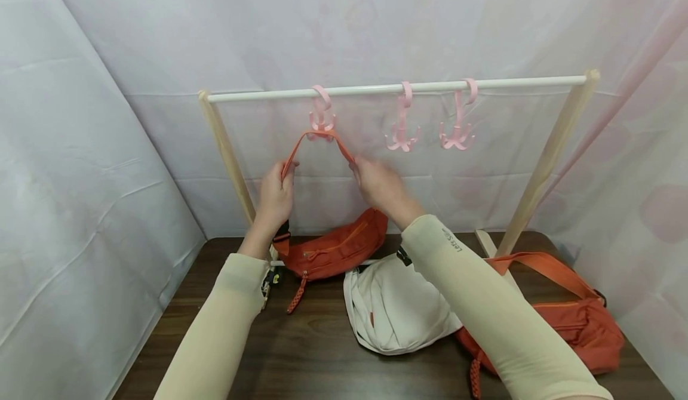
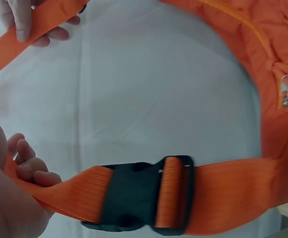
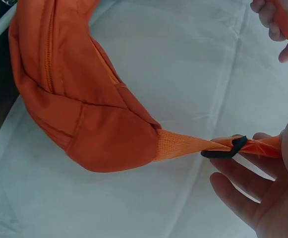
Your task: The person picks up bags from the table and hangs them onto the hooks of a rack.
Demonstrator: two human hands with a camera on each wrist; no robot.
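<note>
An orange-red waist bag (image 1: pixel 335 248) hangs from its strap (image 1: pixel 301 139) between my hands, just above the table. My left hand (image 1: pixel 276 194) grips one side of the strap, above the black buckle (image 2: pixel 139 196). On the other side, my right hand (image 1: pixel 380 188) holds the strap between thumb and fingers, near a black slider (image 3: pixel 225 151). The strap's top arches across the lower prongs of the left pink hook (image 1: pixel 321 113); whether it is caught on a prong I cannot tell. A zipper pull (image 1: pixel 297 295) dangles from the bag.
Two more pink hooks, a middle one (image 1: pixel 402 125) and a right one (image 1: pixel 458 125), hang on the white rod (image 1: pixel 365 89) between wooden posts. On the brown table (image 1: pixel 301 358) lie a white bag (image 1: pixel 400 310) and another orange-red bag (image 1: pixel 586 328), partly behind my right forearm.
</note>
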